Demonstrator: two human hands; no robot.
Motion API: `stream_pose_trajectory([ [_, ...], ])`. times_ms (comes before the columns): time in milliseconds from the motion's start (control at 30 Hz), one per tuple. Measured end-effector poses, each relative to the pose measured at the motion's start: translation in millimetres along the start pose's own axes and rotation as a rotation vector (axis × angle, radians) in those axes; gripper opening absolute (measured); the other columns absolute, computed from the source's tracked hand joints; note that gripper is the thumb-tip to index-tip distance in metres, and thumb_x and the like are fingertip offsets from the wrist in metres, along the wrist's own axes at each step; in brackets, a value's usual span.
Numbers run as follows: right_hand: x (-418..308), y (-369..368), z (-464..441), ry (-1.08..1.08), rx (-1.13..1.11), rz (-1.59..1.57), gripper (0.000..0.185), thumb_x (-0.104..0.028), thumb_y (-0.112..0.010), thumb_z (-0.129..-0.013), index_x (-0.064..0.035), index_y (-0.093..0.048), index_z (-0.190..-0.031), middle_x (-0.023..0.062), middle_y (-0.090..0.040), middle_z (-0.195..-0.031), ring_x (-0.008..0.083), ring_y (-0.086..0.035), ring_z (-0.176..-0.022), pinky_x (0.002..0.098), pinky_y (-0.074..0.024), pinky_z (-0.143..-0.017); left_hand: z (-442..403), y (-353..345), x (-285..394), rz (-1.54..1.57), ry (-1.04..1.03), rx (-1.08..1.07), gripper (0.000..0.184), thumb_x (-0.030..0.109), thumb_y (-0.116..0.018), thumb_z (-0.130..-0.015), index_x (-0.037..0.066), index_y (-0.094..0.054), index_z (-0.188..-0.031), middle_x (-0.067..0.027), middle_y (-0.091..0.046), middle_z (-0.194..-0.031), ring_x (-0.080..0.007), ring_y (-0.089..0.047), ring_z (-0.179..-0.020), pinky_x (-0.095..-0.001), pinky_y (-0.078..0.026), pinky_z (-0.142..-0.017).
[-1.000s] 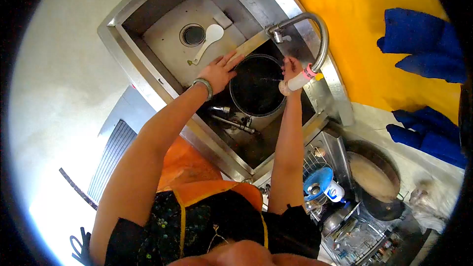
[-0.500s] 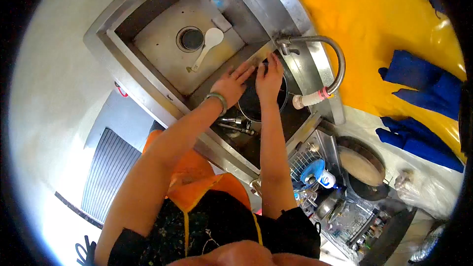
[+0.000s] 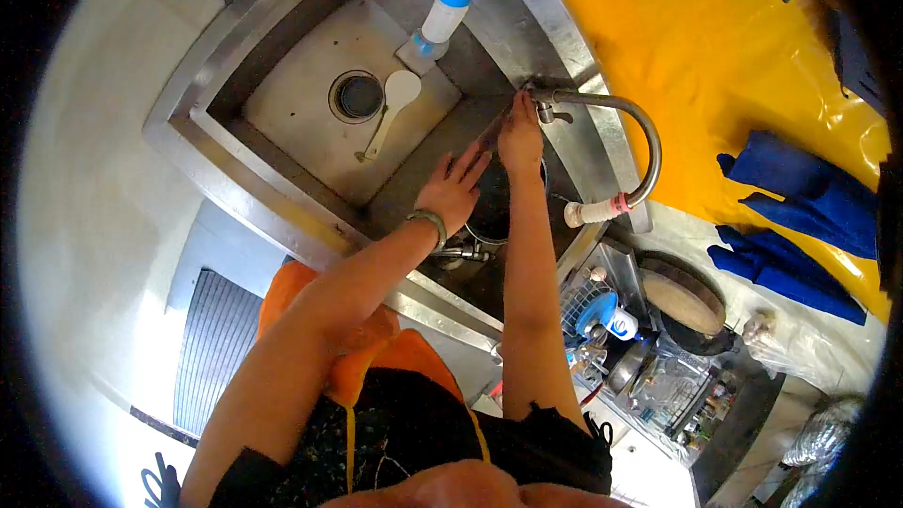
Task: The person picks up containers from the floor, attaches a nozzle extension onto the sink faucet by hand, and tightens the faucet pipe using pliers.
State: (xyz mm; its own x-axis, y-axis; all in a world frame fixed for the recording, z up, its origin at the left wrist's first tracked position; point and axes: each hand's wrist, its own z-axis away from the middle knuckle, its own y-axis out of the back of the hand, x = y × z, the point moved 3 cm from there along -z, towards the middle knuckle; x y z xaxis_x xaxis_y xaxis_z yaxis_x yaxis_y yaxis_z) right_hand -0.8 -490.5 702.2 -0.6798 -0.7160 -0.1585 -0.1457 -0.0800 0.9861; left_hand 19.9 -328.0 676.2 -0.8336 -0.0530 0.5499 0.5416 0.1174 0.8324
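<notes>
My left hand (image 3: 450,193) is spread over the left side of a dark pot (image 3: 489,224) in the right sink basin, its palm down and its fingertips by the divider. Close to the base of the curved tap (image 3: 649,136), my right hand (image 3: 520,139) has its fingers pressed together at the far end of the divider. Whatever may be under those fingers is hidden. Both forearms cover much of the pot. A white paddle (image 3: 401,92) lies in the left basin beside the drain (image 3: 357,96).
A second tap with a white nozzle (image 3: 442,21) hangs over the left basin. Blue cloths (image 3: 800,188) lie on a yellow sheet (image 3: 658,66). At the right are a large pan (image 3: 682,301), a dish rack (image 3: 673,390) and a blue-and-white bottle (image 3: 623,324).
My right hand has moved from the pot's right side across to the divider by the tap base. My left hand has shifted slightly down in view, fingers spread. The camera view has shifted.
</notes>
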Motion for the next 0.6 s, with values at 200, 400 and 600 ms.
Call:
stream_pose_trajectory([
  [200, 10, 6, -7, -0.024, -0.067, -0.081, 0.044, -0.009, -0.046, -0.084, 0.0034, -0.046, -0.126, 0.0223, -0.045, -0.131, 0.0365, -0.044, -0.121, 0.0395, -0.0380, -0.102, -1, 1, 1, 0.024, -0.005, -0.005, 0.022, 0.019, -0.051, -0.084, 0.006, -0.069, -0.086, -0.0083, -0.022, -0.149, -0.0293, -0.011, -0.139, -0.0502, -0.025, -0.107],
  [400, 8, 3, 1, 0.017, 0.005, -0.050, 0.048, -0.010, -0.051, -0.080, -0.0008, -0.047, -0.127, 0.0198, -0.046, -0.132, 0.0352, -0.046, -0.120, 0.0397, -0.0413, -0.098, 1, -7, 1, 0.059, -0.006, 0.116, 0.024, 0.021, -0.050, -0.087, 0.006, -0.068, -0.086, -0.0084, -0.021, -0.150, -0.0285, -0.011, -0.140, -0.0495, -0.024, -0.108],
  [600, -33, 28, -1, -0.318, -0.155, -0.084, 0.049, -0.016, -0.050, -0.083, -0.0035, -0.044, -0.129, 0.0230, -0.054, -0.120, 0.0392, -0.056, -0.105, 0.0454, -0.0463, -0.087, 2, 5, 3, 0.042, 0.028, 0.050, 0.025, 0.020, -0.048, -0.088, 0.005, -0.068, -0.089, -0.0084, -0.023, -0.149, -0.0290, -0.012, -0.139, -0.0496, -0.023, -0.108],
])
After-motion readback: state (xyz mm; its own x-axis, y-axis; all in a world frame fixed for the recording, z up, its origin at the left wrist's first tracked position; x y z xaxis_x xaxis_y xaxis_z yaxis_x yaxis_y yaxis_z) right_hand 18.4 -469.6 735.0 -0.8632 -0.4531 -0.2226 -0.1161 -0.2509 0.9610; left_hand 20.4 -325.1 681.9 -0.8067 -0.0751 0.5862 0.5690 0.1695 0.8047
